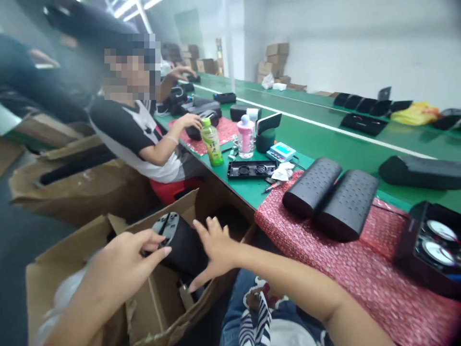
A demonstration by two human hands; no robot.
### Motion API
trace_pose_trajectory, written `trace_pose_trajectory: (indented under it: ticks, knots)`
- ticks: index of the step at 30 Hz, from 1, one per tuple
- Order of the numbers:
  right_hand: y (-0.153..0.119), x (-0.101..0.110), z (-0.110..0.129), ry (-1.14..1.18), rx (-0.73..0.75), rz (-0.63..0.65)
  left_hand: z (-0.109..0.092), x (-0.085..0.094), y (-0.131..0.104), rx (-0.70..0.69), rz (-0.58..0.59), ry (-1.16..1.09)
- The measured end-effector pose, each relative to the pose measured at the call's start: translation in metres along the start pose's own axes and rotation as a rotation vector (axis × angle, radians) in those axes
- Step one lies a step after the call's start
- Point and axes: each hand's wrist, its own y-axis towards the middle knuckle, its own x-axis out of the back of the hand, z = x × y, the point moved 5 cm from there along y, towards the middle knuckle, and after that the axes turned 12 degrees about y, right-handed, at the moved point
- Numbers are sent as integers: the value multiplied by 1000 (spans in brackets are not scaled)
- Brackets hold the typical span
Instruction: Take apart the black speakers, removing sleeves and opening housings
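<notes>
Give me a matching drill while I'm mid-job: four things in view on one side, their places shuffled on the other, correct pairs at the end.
Things
1. black rounded casing
2. crumpled yellow plastic
3. green-capped plastic bottle
4. two black dimpled oblong cases

Places
A. on red bubble wrap
B. far side of the green table
C. between the left hand and right hand
D. standing near the table's near edge

Pairs: 1-C, 2-B, 3-D, 4-A

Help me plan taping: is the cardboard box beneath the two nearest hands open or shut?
Open: the cardboard box has spread flaps, and its inside shows below the black device.
</notes>
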Motion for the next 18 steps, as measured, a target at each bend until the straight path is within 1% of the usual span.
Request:
trace_pose_trajectory:
  ticks: [1, 2, 3, 4, 5, 7, 8, 10, 11, 12, 13, 14, 15, 16, 17, 18]
  knots:
    - [0, -6, 7, 146, 68, -29, -15, 21, -8, -41, -66, -9]
    - [-2, -10, 11, 279, 160, -101, -31, 38, -15, -86, -135, -11]
    - [-7, -12, 13, 395, 253, -209, -49, 51, -21, -153, -214, -11]
    - [-14, -13, 11, 487, 324, -331, -68, 59, -27, -235, -313, -12]
    - [-24, -14, 6, 561, 369, -448, -87, 62, -34, -335, -413, -13]
    - [-50, -13, -7, 672, 401, -630, -125, 59, -50, -535, -645, -19]
    - [-65, -9, -13, 711, 403, -699, -141, 53, -58, -595, -750, -24]
    - [-102, 3, -24, 734, 390, -828, -171, 34, -73, -691, -860, -83]
    - [-123, 11, -27, 711, 375, -901, -182, 24, -81, -699, -906, -163]
    - [-145, 21, -30, 676, 360, -978, -192, 15, -88, -688, -936, -290]
    - [-168, 30, -30, 640, 347, -1045, -199, 4, -93, -666, -928, -466]
    - [-189, 38, -30, 619, 337, -1099, -208, -8, -95, -646, -841, -667]
    - [-208, 44, -29, 620, 327, -1143, -219, -23, -95, -645, -667, -874]
    - [-224, 50, -28, 644, 321, -1176, -234, -40, -94, -669, -412, -1060]
    - [-238, 53, -27, 685, 313, -1203, -252, -58, -95, -708, -104, -1208]
    - [-250, 56, -26, 729, 302, -1226, -270, -74, -100, -747, 208, -1306]
